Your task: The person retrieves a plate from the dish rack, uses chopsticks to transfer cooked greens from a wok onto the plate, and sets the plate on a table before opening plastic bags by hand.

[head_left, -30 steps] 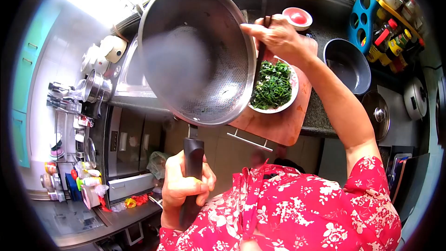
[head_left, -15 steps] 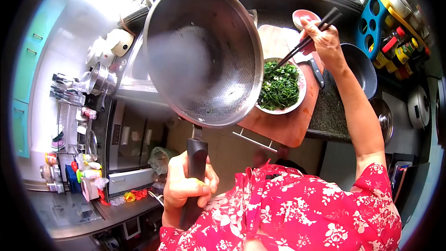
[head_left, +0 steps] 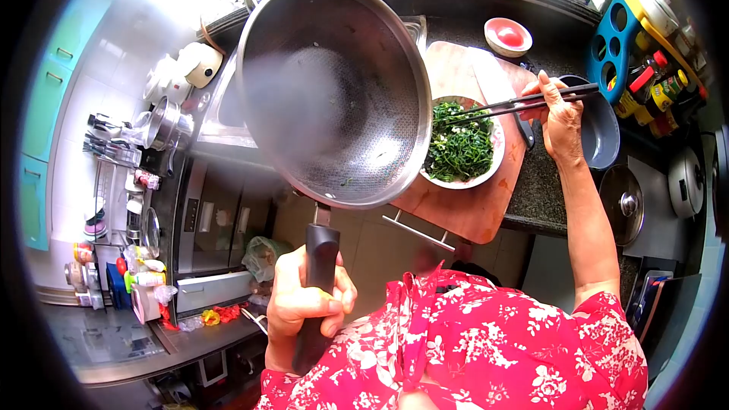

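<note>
My left hand [head_left: 310, 296] is wrapped round the black handle of a wok [head_left: 349, 91], which is tilted with its inside facing me. A few green scraps cling to its dimpled surface. In my right hand [head_left: 558, 118] is a pair of black chopsticks [head_left: 516, 102], their tips at the chopped cooked greens [head_left: 459, 144]. The greens fill a white bowl [head_left: 497, 153] on the wooden cutting board [head_left: 486, 212]. Beside the bowl lies a kitchen knife [head_left: 524, 127] with a black handle, its blade partly behind the chopsticks.
Behind the board stands a small red-lined bowl [head_left: 508, 35]. To the right are a dark pan [head_left: 604, 137], a glass lid [head_left: 623, 203] and sauce bottles [head_left: 659, 97] on a rack. A sink [head_left: 228, 118] sits left of the wok; a dish rack [head_left: 114, 144] is farther left.
My right hand has moved down and right, swinging the chopsticks from steep to nearly level over the bowl. My left hand and the wok have hardly moved.
</note>
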`<state>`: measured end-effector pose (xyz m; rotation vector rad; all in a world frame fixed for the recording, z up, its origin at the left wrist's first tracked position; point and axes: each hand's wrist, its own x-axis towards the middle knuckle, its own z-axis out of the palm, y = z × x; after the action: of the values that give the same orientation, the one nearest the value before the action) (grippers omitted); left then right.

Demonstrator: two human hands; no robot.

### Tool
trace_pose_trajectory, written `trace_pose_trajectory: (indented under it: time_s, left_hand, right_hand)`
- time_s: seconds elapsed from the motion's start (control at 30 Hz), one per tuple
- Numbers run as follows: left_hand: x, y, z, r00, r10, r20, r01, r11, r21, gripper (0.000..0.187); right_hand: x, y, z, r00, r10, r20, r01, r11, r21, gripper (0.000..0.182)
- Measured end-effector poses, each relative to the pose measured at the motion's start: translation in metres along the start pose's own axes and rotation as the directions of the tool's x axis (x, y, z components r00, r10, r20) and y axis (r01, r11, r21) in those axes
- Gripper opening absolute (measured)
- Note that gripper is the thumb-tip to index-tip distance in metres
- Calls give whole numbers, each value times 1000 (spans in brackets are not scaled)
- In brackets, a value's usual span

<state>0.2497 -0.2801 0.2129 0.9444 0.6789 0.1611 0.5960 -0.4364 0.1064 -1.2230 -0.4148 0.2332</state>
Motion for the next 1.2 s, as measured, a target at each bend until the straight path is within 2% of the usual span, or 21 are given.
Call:
trace_pose_trajectory:
  time_s: [0.1,0.17,0.23,0.3,0.33,0.43,0.47,0.5,0.57,0.63,0.7,0.77,0.87,0.9,0.97,1.1,1.17,1.2]
  left_hand:
    - [0,4,-4,1000,4,20,-4,1000,-12,47]
    - [-1,9,-9,997,-22,75,26,999,-40,49]
    - [-3,15,-13,994,-28,107,32,999,-40,51]
    - [-5,24,-13,990,-63,126,80,987,-137,44]
    - [-7,25,-17,989,-73,127,89,988,-128,45]
    - [-8,28,-20,987,-65,146,86,986,-140,46]
    - [-6,26,-22,981,-58,183,87,984,-157,46]
    - [-8,27,-25,985,-41,168,68,985,-156,46]
    - [-7,26,-27,975,-52,216,100,971,-218,46]
    - [-4,24,-35,967,-17,253,85,962,-261,46]
    - [-5,20,-39,953,-1,304,130,905,-405,46]
    - [-2,18,-41,947,29,321,115,900,-420,48]
    - [-1,12,-46,949,67,307,92,876,-474,48]
    - [0,8,-46,955,72,287,85,862,-499,49]
    - [-1,6,-49,958,72,279,77,868,-490,48]
    - [-7,-3,-44,976,101,195,13,859,-512,45]
    - [-18,-5,-39,985,48,163,44,855,-516,45]
    - [-18,-5,-37,989,39,145,43,851,-523,46]
  right_hand:
    - [-6,9,-2,1000,14,26,-13,999,-52,19]
    - [-11,5,-6,1000,9,6,-9,1000,1,19]
    - [-12,2,-8,993,-113,39,118,980,-161,20]
    - [-15,0,-1,987,-160,-18,158,984,-81,21]
    - [-17,-9,2,994,-109,-11,108,992,-71,21]
    - [-16,-1,5,987,-161,21,163,982,-95,20]
    - [-17,-3,3,996,-90,27,91,994,-63,19]
    - [-21,-8,9,987,-155,47,160,981,-114,19]
    - [-21,-2,5,992,-111,67,122,970,-212,19]
    - [-26,-2,1,1000,-20,0,19,970,-242,20]
    - [-27,-20,-2,986,-165,9,160,939,-303,23]
    - [-30,-31,3,988,-151,-23,141,959,-246,22]
    - [-29,-22,1,985,-167,38,171,938,-301,22]
    - [-31,-18,-2,974,-200,105,225,904,-363,23]
    - [-34,-26,7,992,-129,18,129,970,-207,24]
    - [-15,-24,31,986,-148,77,159,973,-168,22]
    - [-11,-18,68,968,-167,188,158,986,58,20]
    - [-13,-20,73,973,-161,164,150,986,78,16]
